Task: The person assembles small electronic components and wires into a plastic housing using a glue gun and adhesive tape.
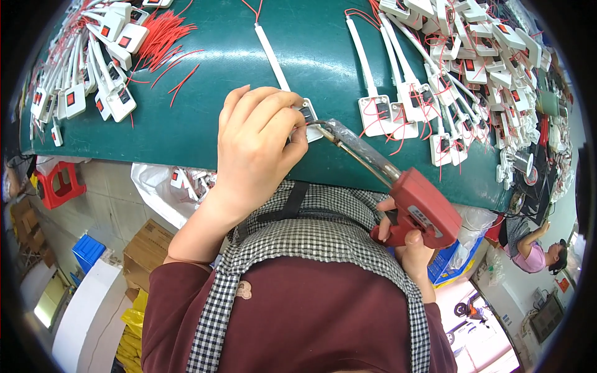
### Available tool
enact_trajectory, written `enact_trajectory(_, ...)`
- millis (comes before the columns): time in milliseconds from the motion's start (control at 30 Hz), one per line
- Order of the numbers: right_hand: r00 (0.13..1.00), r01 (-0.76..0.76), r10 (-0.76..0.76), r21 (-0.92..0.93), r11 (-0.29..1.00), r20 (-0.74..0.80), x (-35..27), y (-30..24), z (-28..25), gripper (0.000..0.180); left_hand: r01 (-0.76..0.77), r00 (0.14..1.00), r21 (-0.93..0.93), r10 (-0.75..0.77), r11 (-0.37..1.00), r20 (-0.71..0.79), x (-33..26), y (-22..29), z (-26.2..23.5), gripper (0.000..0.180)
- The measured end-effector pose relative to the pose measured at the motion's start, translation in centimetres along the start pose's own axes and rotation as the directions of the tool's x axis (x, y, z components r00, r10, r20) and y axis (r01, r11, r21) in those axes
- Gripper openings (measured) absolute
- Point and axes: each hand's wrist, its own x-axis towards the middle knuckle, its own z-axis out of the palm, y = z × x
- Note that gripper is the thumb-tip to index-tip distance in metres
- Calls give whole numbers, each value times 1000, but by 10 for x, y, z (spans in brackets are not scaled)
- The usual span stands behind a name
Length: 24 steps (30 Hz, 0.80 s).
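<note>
My left hand (pixel 255 143) is closed on a small white switch unit (pixel 309 115) with a long white stem, pressing it onto the green mat (pixel 205 118). In my right hand (pixel 407 245) I grip a red soldering gun (pixel 420 208). Its dark metal barrel (pixel 357 149) reaches up and left, and its tip touches the unit right beside my left fingertips. A thin red wire sits at that spot.
Heaps of white switch units with red wires lie at the right (pixel 472 68) and the upper left (pixel 93 68). Loose red wires (pixel 165 40) are beside the left heap. Below the table edge are cardboard boxes (pixel 146 248), a blue crate (pixel 87 252) and a red stool (pixel 59 183). Another person (pixel 535 248) is at the lower right.
</note>
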Motion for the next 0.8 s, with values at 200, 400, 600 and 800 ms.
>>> enact_trajectory(200,997,60,-59,16,998,-59,-2,-1,-3,77,-4,1000,0,4,1000,7,1,1,-1,16)
enact_trajectory(400,985,126,-115,80,989,-132,-5,4,-7,81,-10,1000,-16,11,1000,18,3,2,-3,16)
enact_trajectory(600,967,200,-171,148,969,-187,-7,8,-14,83,-1,1000,-45,2,999,28,3,3,-5,16)
enact_trajectory(800,965,213,-183,156,965,-186,-9,9,-16,81,25,999,-42,-24,999,35,2,4,-5,16)
